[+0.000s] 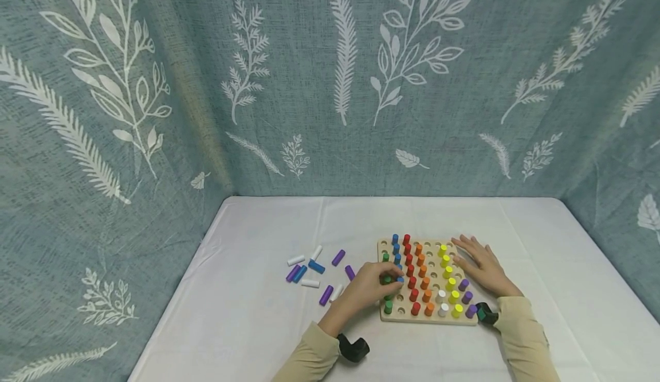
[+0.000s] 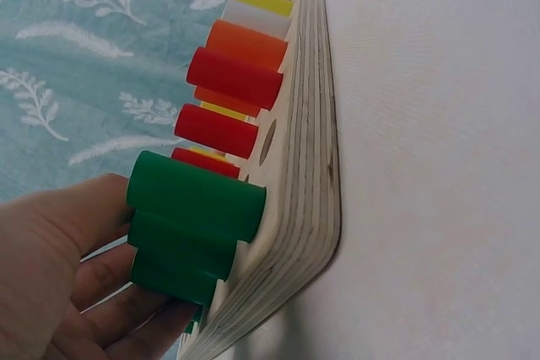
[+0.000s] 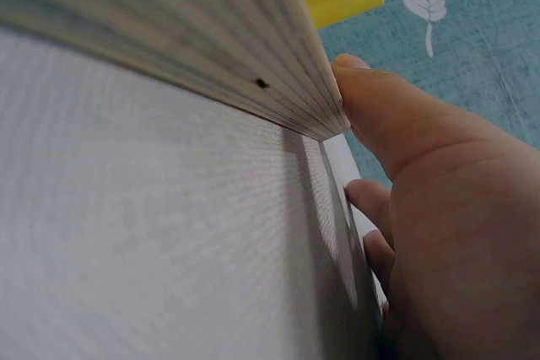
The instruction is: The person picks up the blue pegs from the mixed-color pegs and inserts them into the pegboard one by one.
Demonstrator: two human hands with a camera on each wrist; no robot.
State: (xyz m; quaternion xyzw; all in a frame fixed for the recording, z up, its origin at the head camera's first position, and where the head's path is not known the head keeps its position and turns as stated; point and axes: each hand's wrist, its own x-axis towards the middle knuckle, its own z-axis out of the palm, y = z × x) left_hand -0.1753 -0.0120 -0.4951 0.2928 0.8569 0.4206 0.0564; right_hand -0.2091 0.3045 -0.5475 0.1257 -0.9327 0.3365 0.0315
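Note:
A wooden pegboard [image 1: 423, 321] lies on the table, with rows of coloured pegs upright in its holes. My left hand [image 1: 367, 284] reaches over its left side and pinches a blue peg [image 1: 400, 279] between thumb and fingers in the blue row. Beside that hand stand green pegs [image 2: 198, 191]; in the left wrist view they hide the fingertips. My right hand [image 1: 483, 266] rests at the board's right edge, fingers spread, next to yellow pegs [image 1: 446, 262]. In the right wrist view its thumb [image 3: 380, 103] touches the board's edge.
Loose purple pegs [image 1: 338, 258], blue pegs [image 1: 317, 267] and white pegs [image 1: 310, 283] lie scattered on the white tablecloth [image 1: 247, 313] left of the board. Red pegs [image 1: 412, 282] and orange pegs [image 1: 425, 283] fill middle rows. A patterned curtain [image 1: 319, 158] hangs behind.

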